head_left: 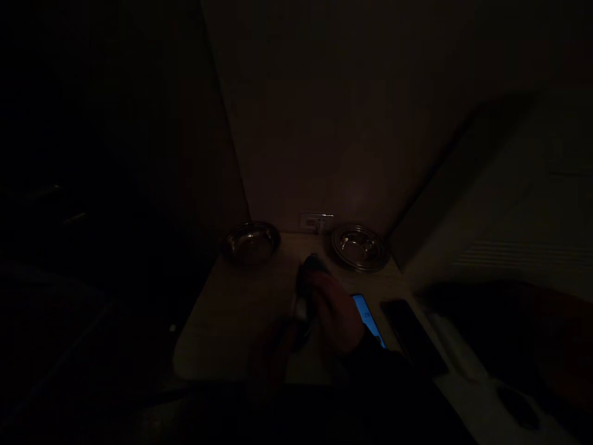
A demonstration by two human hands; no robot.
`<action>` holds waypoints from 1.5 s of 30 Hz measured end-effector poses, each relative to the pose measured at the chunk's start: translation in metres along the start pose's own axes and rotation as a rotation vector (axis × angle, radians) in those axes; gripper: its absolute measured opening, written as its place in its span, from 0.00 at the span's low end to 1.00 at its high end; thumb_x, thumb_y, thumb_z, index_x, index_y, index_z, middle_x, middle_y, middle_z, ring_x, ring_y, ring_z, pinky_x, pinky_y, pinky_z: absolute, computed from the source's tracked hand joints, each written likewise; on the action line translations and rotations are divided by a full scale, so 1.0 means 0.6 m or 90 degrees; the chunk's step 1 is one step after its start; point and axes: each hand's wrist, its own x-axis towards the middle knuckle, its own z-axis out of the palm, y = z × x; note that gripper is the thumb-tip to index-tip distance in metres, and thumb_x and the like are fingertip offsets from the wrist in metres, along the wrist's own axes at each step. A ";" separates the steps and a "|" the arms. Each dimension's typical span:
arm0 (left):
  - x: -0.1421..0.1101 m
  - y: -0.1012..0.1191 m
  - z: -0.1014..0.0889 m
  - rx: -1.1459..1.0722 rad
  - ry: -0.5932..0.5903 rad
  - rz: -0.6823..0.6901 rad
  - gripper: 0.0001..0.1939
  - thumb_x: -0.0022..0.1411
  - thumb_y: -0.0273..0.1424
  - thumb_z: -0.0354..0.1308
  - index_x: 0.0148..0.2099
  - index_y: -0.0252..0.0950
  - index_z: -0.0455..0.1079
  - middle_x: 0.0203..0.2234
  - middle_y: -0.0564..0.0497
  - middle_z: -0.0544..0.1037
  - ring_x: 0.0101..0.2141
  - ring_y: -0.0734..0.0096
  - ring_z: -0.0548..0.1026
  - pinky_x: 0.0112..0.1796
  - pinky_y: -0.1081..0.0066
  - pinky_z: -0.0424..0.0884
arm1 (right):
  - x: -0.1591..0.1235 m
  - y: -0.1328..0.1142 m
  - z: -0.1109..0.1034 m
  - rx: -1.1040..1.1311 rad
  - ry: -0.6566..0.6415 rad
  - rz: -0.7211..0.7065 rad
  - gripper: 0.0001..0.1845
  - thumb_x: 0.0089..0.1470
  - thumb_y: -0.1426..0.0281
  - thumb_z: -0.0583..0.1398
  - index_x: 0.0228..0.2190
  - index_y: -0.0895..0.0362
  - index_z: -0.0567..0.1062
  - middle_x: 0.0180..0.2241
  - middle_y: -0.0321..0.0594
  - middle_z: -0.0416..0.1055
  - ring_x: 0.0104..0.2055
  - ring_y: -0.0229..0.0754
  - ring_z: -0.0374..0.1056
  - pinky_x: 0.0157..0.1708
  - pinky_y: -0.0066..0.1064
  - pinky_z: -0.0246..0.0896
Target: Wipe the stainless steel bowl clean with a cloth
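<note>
The scene is very dark. Above the middle of a small wooden table [222,309], my right hand [336,312] is closed around a dark, longish object [303,287] with a paler patch; its kind cannot be made out. Nearer to me, my left hand [273,352] is dim and smeared by motion. It is close to the object's lower end, but whether it grips it is unclear. A phone with a lit blue screen [369,320] lies just right of my right hand, partly covered by my dark sleeve.
Metal bowls stand at the table's back left [252,244] and back right [360,248]. Between them, a wall socket [317,221] has something plugged in. A dark flat slab, perhaps another phone [412,334], lies at the right edge. Walls close off the back.
</note>
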 end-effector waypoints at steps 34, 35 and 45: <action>-0.016 -0.017 0.000 0.045 0.117 -0.060 0.19 0.50 0.42 0.59 0.42 0.36 0.75 0.42 0.44 0.78 0.45 0.53 0.74 0.43 0.63 0.71 | -0.058 -0.017 0.003 0.241 0.176 0.401 0.15 0.54 0.58 0.56 0.37 0.54 0.74 0.40 0.41 0.75 0.43 0.46 0.69 0.42 0.38 0.64; -0.017 -0.012 0.000 0.039 0.092 -0.070 0.19 0.51 0.42 0.58 0.42 0.36 0.75 0.40 0.44 0.79 0.43 0.54 0.75 0.43 0.63 0.71 | -0.059 -0.020 0.006 0.237 0.165 0.386 0.14 0.54 0.59 0.56 0.37 0.54 0.74 0.41 0.42 0.74 0.44 0.46 0.69 0.43 0.39 0.64; -0.012 0.001 -0.001 0.008 0.015 -0.045 0.21 0.50 0.43 0.56 0.39 0.33 0.75 0.36 0.43 0.80 0.39 0.55 0.77 0.41 0.62 0.72 | -0.075 -0.034 0.029 -0.070 0.086 0.093 0.18 0.57 0.71 0.55 0.50 0.53 0.68 0.51 0.46 0.68 0.54 0.49 0.62 0.49 0.44 0.64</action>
